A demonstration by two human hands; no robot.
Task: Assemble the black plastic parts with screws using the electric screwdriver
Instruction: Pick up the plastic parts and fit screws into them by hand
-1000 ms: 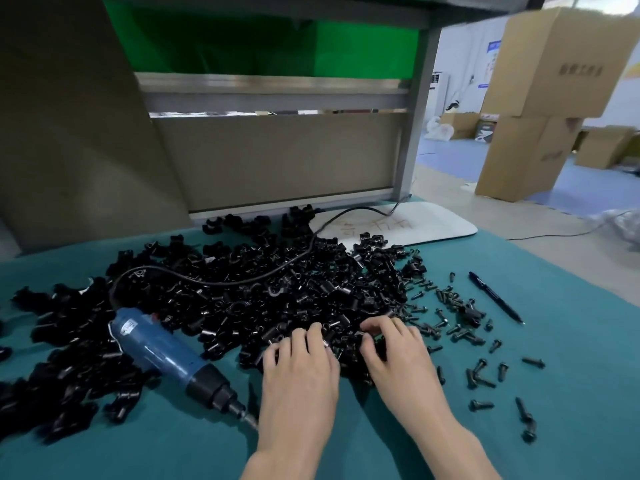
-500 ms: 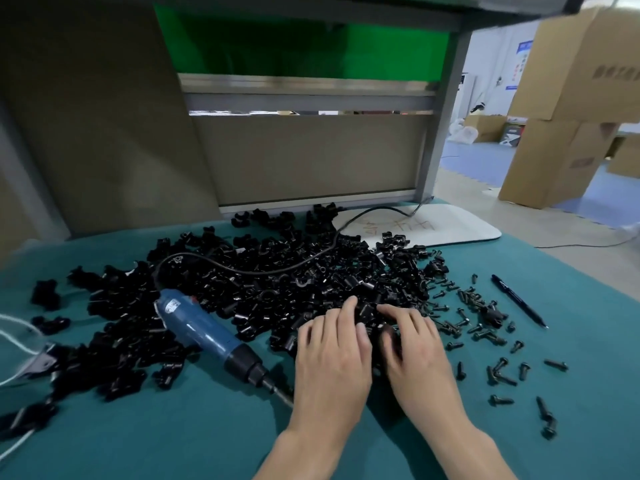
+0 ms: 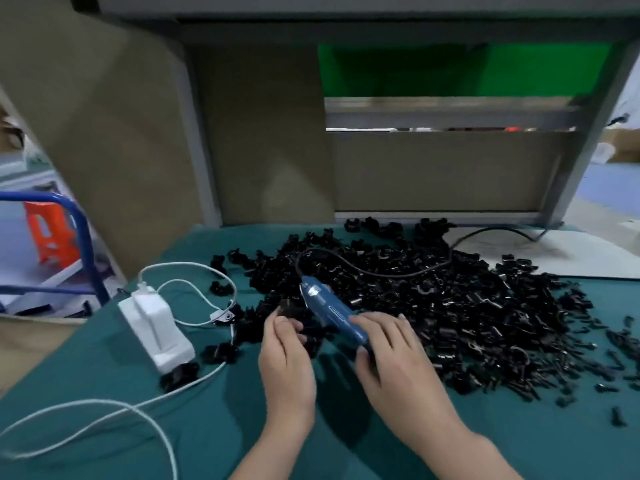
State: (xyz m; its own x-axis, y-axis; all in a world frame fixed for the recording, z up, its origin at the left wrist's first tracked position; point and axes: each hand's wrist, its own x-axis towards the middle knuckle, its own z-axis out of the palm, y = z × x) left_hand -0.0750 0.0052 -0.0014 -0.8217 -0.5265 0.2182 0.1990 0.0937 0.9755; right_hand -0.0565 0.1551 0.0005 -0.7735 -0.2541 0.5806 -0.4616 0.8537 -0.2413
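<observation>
Assembly workshop — workbench [image 3: 554, 445], heaped black parts [image 3: 467, 306]

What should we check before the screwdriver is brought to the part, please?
1. Tool grip: the right hand curls round the blue electric screwdriver: ok.
2. Part in hand: the left hand pinches a black plastic part: ok.
3. Screw seated in that part: cannot tell, too blurred.
4. Bit lined up with the part: cannot tell, the tip is hidden under the right hand.
5. Slack in the tool's black cord, which lies loosely across the pile of black parts: ok.
</observation>
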